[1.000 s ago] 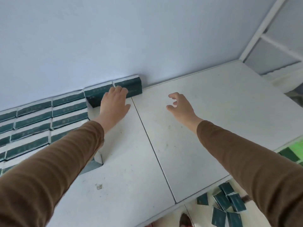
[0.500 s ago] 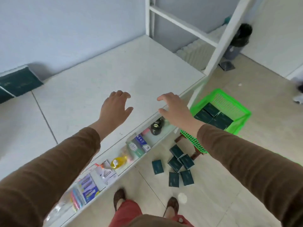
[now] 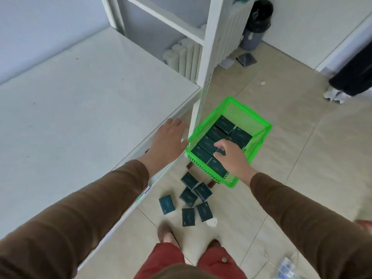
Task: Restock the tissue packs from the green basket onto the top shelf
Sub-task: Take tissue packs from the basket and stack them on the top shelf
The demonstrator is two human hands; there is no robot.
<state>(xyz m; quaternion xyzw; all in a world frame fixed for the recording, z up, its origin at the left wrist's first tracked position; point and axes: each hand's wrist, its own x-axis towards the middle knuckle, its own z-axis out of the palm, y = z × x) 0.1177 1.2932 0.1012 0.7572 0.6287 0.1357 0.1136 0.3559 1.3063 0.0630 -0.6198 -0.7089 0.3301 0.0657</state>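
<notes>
Down in the green basket (image 3: 259, 125) by the shelf post, the dark tissue packs (image 3: 216, 135) lie flat in rows, and more are scattered on the floor (image 3: 188, 198) below. Your right hand (image 3: 231, 156) reaches over them, fingers loosely spread, holding nothing. Your left hand (image 3: 168, 141) is spread above the top shelf (image 3: 80, 101) edge, empty. These packs look light, soft and slick-wrapped, so pinch one across its short sides. Their printing is too small to read.

Top shelf (image 3: 80, 101) was observed bare white. Six loose tissue packs (image 3: 188, 197) were scattered on the tiled floor (image 3: 302, 158).
</notes>
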